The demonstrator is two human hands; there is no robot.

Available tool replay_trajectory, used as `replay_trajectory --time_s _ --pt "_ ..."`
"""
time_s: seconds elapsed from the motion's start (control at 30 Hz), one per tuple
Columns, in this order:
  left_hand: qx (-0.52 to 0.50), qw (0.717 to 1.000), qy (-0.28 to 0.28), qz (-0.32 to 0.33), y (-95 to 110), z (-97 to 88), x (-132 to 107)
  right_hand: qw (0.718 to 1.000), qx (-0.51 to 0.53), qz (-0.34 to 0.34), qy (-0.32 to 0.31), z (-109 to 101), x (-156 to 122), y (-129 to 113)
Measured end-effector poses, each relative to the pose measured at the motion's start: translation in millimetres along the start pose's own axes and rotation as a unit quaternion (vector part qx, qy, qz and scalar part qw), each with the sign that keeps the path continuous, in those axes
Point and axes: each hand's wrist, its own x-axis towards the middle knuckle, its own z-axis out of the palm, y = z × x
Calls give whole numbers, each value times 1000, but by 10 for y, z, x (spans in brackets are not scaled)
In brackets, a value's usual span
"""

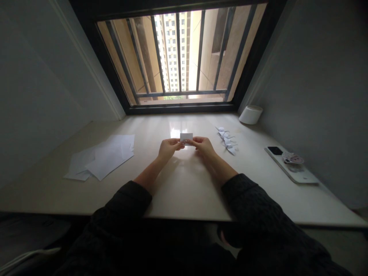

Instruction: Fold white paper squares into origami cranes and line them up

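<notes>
Left hand (168,147) and right hand (204,145) each pinched the small white paper slip (186,136) by fingertips above the desk (184,184), apparently mid-fold; a further crease would demand aligned edges.

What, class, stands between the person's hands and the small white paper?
Nothing visible does. The left hand and the right hand both pinch the small white paper by its lower edge, above the table.
</notes>
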Motion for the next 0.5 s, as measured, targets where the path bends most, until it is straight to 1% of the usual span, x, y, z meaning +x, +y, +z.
replay_trajectory --time_s 0.1,0.3,0.5 --pt "5 1000 -4 5 -2 4 -1 1000 21 10 6 1 -18 -20" --pt "12 1000 -15 17 -36 -6 20 999 41 6 15 5 1 12" --pt "39 998 -39 -3 -46 -5 13 999 51 5 18 13 -5 11"
